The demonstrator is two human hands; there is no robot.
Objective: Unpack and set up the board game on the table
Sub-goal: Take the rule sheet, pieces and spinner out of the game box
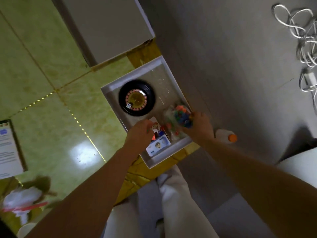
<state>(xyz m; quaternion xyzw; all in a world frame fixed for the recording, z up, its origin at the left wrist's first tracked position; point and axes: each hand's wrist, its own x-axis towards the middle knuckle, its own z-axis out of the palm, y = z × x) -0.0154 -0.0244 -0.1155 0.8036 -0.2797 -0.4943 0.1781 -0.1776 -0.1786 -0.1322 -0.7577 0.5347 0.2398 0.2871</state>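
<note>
White game box (109, 90) containing a roulette wheel (136, 100). The right hand (200, 125) grips a clear bag of coloured pieces (182, 115) at the box's near corner. The left hand (139, 133) is curled over the cards (158, 145); its grip cannot be made out. Green floor tiles (42, 83) lie to the left.

Box tray (107, 91): roulette wheel (136, 100) is filling the far-left part; bare strip (162, 79) is lying open to its right. Left hand (139, 133) over cards (158, 144) and right hand (200, 126) gripping bag of coloured pieces (181, 117) are crowding the near end. Bottle (224, 135) is lying just outside.
</note>
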